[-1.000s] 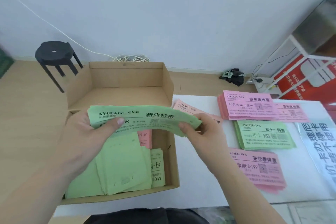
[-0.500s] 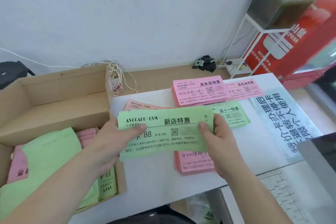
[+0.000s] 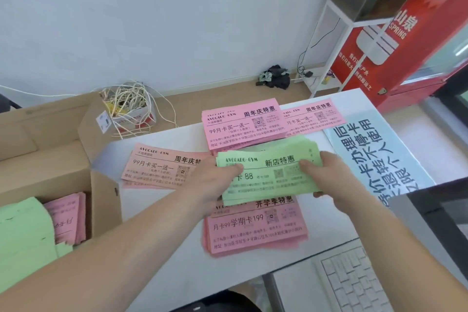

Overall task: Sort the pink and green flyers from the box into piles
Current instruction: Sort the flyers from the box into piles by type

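Note:
I hold a stack of green flyers point(image 3: 268, 175) between both hands over the white table point(image 3: 162, 248). My left hand point(image 3: 210, 180) pinches its left end, thumb on top. My right hand point(image 3: 326, 175) pinches its right end. The stack hovers just over a green pile point(image 3: 301, 143) whose far edge shows behind it. Pink piles lie around: one near point(image 3: 255, 228), one far point(image 3: 243, 121), one far right point(image 3: 314, 115), and one on the left point(image 3: 157, 167). The cardboard box point(image 3: 103, 205) at left holds more green flyers point(image 3: 22, 238) and pink flyers point(image 3: 65, 218).
A pale blue printed sheet point(image 3: 372, 154) lies at the table's right. A white keyboard point(image 3: 354, 281) sits below the table edge. On the floor behind are a small box of tangled cord point(image 3: 126, 109), a dark bundle point(image 3: 276, 77), a white rack point(image 3: 329, 58) and a red cabinet point(image 3: 395, 40).
Both hands carried the green stack from above the box rightward across the table to over the green pile. My view swung right with them.

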Tool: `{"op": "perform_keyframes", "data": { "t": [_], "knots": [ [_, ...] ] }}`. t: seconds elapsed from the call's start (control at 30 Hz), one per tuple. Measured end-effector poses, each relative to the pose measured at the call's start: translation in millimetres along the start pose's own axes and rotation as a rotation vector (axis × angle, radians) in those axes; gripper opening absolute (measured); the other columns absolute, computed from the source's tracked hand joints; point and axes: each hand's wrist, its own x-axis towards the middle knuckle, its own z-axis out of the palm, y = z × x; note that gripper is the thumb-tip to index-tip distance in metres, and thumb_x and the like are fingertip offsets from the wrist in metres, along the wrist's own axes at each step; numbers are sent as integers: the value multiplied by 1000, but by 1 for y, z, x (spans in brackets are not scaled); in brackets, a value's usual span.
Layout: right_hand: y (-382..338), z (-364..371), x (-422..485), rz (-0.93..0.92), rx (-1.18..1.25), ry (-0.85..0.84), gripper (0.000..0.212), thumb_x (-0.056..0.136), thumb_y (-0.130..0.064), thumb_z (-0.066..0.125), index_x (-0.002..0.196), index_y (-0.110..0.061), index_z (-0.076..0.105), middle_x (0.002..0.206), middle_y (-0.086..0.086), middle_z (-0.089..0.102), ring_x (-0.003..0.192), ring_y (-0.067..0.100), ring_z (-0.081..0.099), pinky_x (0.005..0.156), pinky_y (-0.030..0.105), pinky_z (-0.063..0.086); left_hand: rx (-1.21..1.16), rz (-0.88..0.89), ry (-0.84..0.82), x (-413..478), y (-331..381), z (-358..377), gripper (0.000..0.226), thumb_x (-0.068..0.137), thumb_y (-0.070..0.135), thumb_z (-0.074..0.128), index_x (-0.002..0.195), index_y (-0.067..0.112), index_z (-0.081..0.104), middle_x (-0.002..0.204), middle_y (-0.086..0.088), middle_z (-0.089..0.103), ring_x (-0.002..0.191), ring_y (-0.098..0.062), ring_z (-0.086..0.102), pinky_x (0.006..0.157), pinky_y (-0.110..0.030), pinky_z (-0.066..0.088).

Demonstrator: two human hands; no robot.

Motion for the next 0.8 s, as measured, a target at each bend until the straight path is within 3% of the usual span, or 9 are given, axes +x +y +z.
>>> {"op": "perform_keyframes", "data": {
  "t": [0.07,0.17,0.27,0.33,0.47,0.53,0.63,0.7,0.8],
  "knots": [
    [-3,-11,21,-39,-21,51,9,102,-21,62,105,-12,61,99,7,71,73,24,62,49,32,46,9,10,16,7,2,14,18,97,7,68,112,18,70,107,-3,80,99,-25,76,89,-51,63],
    [-6,-14,44,-64,-63,143,16,100,-22,65,112,-12,62,97,3,69,74,22,62,54,32,46,0,14,42,14,2,24,18,99,3,63,111,14,70,106,-3,79,99,-25,76,86,-46,64],
    [6,-9,55,-50,-283,183,50,97,-30,68,141,-11,54,122,8,66,106,31,64,82,40,54,119,69,147,7,3,23,16,99,4,62,99,20,66,101,8,73,92,-12,72,61,-13,57],
    [14,-4,55,-26,-358,201,69,97,-36,67,155,-11,38,143,13,54,130,36,53,102,48,48,226,130,175,7,-2,18,19,98,7,63,106,24,67,107,14,69,102,-5,64,62,-6,46],
    [21,8,47,-24,-277,186,59,102,-28,61,153,-9,37,143,12,56,130,34,53,92,39,43,247,151,69,2,-11,27,34,97,12,62,121,35,58,123,18,65,107,-1,61,74,-11,49],
    [20,12,45,-11,-273,166,67,102,-32,59,159,-14,28,142,9,58,128,34,56,92,39,46,266,151,20,-1,-9,39,37,96,14,64,126,34,55,120,20,64,106,0,61,72,-11,46],
    [15,16,40,-1,-297,149,59,100,-35,60,150,-12,37,125,5,62,122,36,59,89,42,49,288,155,20,-3,-4,41,40,95,12,65,129,30,52,118,18,64,102,1,60,78,-11,48],
    [14,19,32,-6,-338,187,66,99,-39,61,153,-12,34,143,9,55,134,36,51,102,50,47,282,137,35,-8,-4,29,42,96,15,65,132,31,51,130,14,59,112,-6,58,94,-26,48],
    [-3,38,6,-197,-425,319,67,100,-37,58,158,-15,32,164,7,32,151,28,29,121,49,30,264,101,41,-27,-7,-1,55,98,21,66,148,29,44,136,13,52,116,-8,55,92,-28,45]
  ]
}}
